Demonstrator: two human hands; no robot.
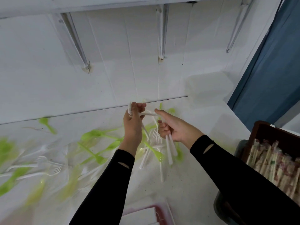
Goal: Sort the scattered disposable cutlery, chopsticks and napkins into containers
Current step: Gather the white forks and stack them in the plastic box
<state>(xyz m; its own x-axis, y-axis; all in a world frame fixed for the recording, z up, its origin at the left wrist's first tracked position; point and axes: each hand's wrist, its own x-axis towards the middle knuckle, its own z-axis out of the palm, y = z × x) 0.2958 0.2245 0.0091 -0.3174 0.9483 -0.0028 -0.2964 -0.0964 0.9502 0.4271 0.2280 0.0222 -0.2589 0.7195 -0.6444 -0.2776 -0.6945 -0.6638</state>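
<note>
Green and white cutlery (97, 135) is strewn on the table (186, 184), wrapped chopsticks (276, 159) are packed in the crate (266, 126) at right, napkins (138, 215) are kept in the red basket (155, 206) in front, and white pieces (169, 150) are gripped by the left hand (132, 125) and right hand (175, 127) above the table.

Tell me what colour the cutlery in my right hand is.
White: the cutlery handles hang below the right hand, clearest in the head view.
</note>
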